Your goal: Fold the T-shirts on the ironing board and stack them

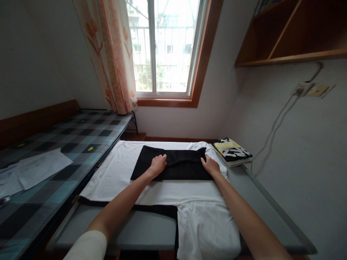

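Note:
A folded black cloth (187, 169) lies across a white garment (159, 193) spread over the table. My left hand (158, 165) is closed on the black cloth left of its middle, gripping the fabric. At the cloth's right end, my right hand (211, 165) pinches the edge between thumb and fingers. The white garment has a sleeve-like part hanging over the near table edge, and black fabric shows along its near border. Whether the black cloth is a separate piece or part of a garment, I cannot tell.
The grey table (146, 225) shows around the garment. A black, white and yellow printed book-like item (233, 150) lies at its back right. On the left, a bed with a checked mattress (100, 126) bears papers (40, 168). Cables (276, 126) hang on the right wall.

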Motion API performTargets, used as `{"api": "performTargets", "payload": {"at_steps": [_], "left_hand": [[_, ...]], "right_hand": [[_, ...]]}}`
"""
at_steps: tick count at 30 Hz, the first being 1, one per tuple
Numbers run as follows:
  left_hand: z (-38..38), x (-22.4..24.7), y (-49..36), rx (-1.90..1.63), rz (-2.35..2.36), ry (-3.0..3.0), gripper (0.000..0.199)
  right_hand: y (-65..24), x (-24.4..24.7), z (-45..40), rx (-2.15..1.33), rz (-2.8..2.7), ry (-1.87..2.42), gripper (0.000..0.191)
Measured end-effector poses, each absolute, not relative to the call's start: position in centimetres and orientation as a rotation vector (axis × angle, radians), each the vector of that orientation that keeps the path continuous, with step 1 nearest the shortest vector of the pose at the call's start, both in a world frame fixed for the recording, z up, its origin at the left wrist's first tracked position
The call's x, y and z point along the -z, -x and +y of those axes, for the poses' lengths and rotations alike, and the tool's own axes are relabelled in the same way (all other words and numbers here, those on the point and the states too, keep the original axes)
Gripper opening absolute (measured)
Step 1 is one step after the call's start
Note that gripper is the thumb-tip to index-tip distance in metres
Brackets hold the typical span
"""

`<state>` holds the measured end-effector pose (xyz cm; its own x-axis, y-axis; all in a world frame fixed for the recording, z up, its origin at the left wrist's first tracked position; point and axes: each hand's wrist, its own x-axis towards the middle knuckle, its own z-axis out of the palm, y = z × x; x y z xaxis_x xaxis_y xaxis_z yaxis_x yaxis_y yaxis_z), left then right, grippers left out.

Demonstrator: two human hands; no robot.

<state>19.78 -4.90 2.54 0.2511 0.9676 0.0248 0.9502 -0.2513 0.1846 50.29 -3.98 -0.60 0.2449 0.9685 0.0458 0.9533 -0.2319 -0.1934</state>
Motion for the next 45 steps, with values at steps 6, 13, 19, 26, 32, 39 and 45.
{"api": "performTargets", "payload": {"at_steps": [6,13,19,26,32,39,45], "left_hand": [[-4.6,-1.8,-21.2,-0.275,1.84,-2.364,0.023],[-4.2,-2.0,-19.8,-0.557,1.666,-2.342,0.033],[0.4,-3.0,-12.6,-0.89,1.754,-2.153,0.032],[4.2,-3.1,-6.4,-0.725,1.658,-1.871,0.036],[5.0,-2.2,-5.1,-0.801,1.232,-1.725,0.044],[6.4,-0.7,-5.0,-0.599,1.614,-2.089,0.042],[3.1,-0.3,-7.8,-0.667,1.765,-2.421,0.029]], "right_hand": [[-50.0,0.4,-4.2,-0.123,-1.833,2.326,0.043],[-49.0,-0.7,-4.7,0.077,-1.591,2.18,0.051],[-41.2,-2.4,-7.5,0.112,-2.161,1.377,0.041],[-33.8,0.1,-10.4,-0.128,-2.565,0.918,0.048],[-34.0,0.8,-10.7,-0.154,-2.525,0.99,0.047],[-33.9,0.6,-10.9,-0.158,-2.523,1.007,0.047],[-33.9,0.8,-10.9,-0.104,-2.529,1.006,0.045]]}}
